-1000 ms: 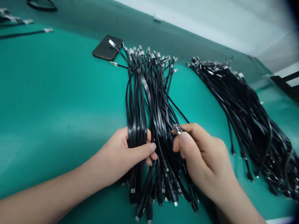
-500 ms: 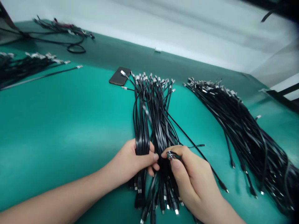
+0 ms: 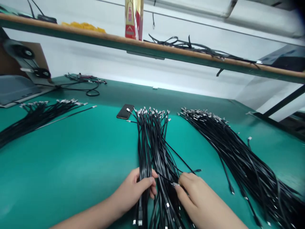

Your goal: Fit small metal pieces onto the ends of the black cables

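Note:
Several flat black cables [image 3: 144,156] lie side by side in my left hand [image 3: 133,192], which is closed around them. Their far ends carry silvery connectors, and other plugs hang below the hand. My right hand [image 3: 200,198] is closed in a pinch at the silvery end of a thin black cable [image 3: 164,176], over the right side of the middle pile. That middle pile of cables [image 3: 156,136] runs away from me, its connectors gathered at the far end. The fingers hide part of what the right hand grips.
A larger cable pile [image 3: 228,146] lies at the right, another [image 3: 40,116] at the left. A dark phone [image 3: 125,111] sits beyond the middle pile on the green table [image 3: 83,152]. Above the back runs a shelf [image 3: 107,37] with a red-and-gold box [image 3: 133,20].
The view has tilted up, so the shelf now shows. My right hand has turned palm-down, and a cable now stretches from its pinch toward the left hand. My left hand still grips its cables.

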`<state>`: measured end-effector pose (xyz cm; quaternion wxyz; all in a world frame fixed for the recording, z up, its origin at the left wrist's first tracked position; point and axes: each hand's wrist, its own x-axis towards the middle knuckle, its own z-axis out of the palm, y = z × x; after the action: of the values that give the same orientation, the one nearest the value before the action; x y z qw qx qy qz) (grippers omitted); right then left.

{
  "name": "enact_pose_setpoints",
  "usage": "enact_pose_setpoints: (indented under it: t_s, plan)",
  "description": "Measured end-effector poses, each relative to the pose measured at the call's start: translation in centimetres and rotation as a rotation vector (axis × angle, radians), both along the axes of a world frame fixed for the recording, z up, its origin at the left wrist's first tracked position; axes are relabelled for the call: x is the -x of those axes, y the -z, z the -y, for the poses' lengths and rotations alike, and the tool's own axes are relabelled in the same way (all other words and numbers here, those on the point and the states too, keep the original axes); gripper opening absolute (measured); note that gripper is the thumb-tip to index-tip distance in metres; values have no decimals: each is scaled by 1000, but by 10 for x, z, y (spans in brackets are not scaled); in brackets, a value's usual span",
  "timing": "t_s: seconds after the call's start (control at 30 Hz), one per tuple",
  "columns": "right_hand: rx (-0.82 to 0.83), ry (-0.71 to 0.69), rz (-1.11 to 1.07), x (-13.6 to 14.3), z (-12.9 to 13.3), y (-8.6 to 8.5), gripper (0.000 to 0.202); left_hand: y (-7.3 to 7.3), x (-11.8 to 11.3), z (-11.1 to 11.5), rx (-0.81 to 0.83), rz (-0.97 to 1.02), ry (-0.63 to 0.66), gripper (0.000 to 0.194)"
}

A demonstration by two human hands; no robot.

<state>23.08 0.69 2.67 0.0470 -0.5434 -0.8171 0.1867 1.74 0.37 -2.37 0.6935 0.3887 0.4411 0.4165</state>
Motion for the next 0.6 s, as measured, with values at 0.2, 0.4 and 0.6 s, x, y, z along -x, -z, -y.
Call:
enact_pose_setpoints:
  t_s: [0.2,0.4,0.6]
  plan:
    - [36,-19,-183,-4,4,-11,24,0,3,2,30,0,-41,30]
    - [280,-126,-523,19,17,-18,17,7,4,2,71,50,-80,43]
    - [250,-123,-647,43,19,6,23,6,4,2,29,50,-98,39]
